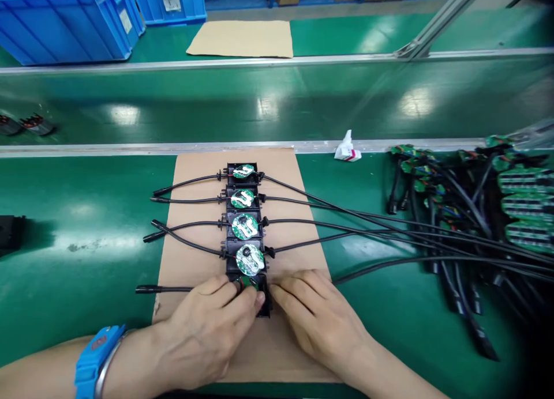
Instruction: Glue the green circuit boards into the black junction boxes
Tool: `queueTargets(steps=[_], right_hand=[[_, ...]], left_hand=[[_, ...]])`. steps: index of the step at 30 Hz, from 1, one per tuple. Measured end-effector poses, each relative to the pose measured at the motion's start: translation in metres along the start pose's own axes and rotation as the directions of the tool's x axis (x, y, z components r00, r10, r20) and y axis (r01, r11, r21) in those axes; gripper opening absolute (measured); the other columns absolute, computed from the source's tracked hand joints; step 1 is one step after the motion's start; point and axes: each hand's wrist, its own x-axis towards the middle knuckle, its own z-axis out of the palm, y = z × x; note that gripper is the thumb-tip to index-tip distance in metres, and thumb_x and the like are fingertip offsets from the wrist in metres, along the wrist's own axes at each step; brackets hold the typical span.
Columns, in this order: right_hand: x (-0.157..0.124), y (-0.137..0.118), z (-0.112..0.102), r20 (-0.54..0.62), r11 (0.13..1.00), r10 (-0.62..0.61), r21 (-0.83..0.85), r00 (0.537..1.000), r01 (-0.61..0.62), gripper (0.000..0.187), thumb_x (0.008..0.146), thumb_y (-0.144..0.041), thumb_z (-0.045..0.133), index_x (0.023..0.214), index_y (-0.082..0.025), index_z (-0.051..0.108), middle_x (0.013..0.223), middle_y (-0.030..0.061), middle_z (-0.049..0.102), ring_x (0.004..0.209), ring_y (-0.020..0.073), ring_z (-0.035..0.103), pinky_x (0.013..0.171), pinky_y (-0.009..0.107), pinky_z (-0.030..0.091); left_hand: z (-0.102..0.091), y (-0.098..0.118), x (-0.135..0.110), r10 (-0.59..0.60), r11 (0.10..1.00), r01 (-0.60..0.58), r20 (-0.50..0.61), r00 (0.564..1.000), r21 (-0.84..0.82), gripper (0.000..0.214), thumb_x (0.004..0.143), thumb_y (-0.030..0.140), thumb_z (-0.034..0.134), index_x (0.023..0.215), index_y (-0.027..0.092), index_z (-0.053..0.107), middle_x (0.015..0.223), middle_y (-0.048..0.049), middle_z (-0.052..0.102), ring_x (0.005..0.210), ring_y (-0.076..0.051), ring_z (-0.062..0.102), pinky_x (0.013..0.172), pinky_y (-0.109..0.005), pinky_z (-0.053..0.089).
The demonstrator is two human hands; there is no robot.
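Observation:
A column of black plastic housings [231, 245] lies on a sheet of cardboard, each with a round green circuit board [250, 259] and a black cable out of either side. At the nearest housing [264, 309], my left hand [212, 324] has its fingers closed on a green board [247, 282], which they partly hide. My right hand [318, 312] is closed at that housing's right side, where a black cable [376, 266] comes out from under the fingers. Its fingertips hide the cable's entry. On my left wrist is a blue strap [98, 356].
The cardboard [285, 353] lies on a green bench [86, 243]. A heap of cables and boards [459, 203] fills the right side. A crumpled white packet [347, 148] lies by the metal rail. Blue bins [69, 27] stand on the rear shelf. A black part [11, 233] sits far left.

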Motion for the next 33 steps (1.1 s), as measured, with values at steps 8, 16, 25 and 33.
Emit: queueTargets(steps=[8,16,25,33], right_hand=[[-0.003,0.003,0.006,0.017,0.998,-0.053,-0.033,0.998,0.053,0.034,0.094,-0.007,0.031,0.111,-0.007,0.061,0.094,0.0105,0.065,0.083,0.0209,0.05,0.072,0.036,0.038],[-0.001,0.001,0.01,0.0,0.997,-0.01,-0.076,1.0,0.01,0.035,0.091,-0.007,0.032,0.104,-0.01,0.064,0.087,0.0098,0.063,0.078,0.0202,0.048,0.071,0.035,0.036],[0.005,0.002,-0.014,0.101,0.988,0.083,0.124,0.991,-0.095,0.022,0.089,-0.011,0.042,0.093,-0.016,0.063,0.085,0.0072,0.059,0.078,0.0201,0.047,0.069,0.034,0.038],[0.032,0.047,-0.008,0.008,0.993,0.109,0.037,0.994,-0.109,0.014,0.09,-0.009,0.048,0.094,-0.016,0.06,0.09,0.0068,0.063,0.084,0.0209,0.051,0.074,0.037,0.041]], left_hand=[[0.005,0.003,-0.001,-0.065,0.998,0.065,-0.079,0.995,-0.005,0.054,0.083,0.023,0.048,0.136,0.009,0.045,0.131,-0.0077,0.054,0.111,-0.022,0.047,0.102,-0.035,0.027],[0.011,0.005,-0.004,-0.045,0.997,0.047,-0.039,0.998,0.054,0.056,0.084,0.022,0.046,0.137,0.005,0.043,0.138,-0.0086,0.049,0.109,-0.024,0.046,0.102,-0.037,0.026],[0.0,0.002,-0.009,-0.054,0.991,0.022,-0.248,0.967,-0.13,0.043,0.088,0.017,0.048,0.131,0.013,0.049,0.116,-0.0063,0.06,0.1,-0.021,0.05,0.092,-0.035,0.037],[-0.009,-0.062,-0.004,-0.339,0.937,0.313,-0.19,0.921,-0.153,0.011,0.093,0.015,0.045,0.093,0.017,0.056,0.094,-0.0078,0.059,0.086,-0.026,0.052,0.072,-0.041,0.041]])
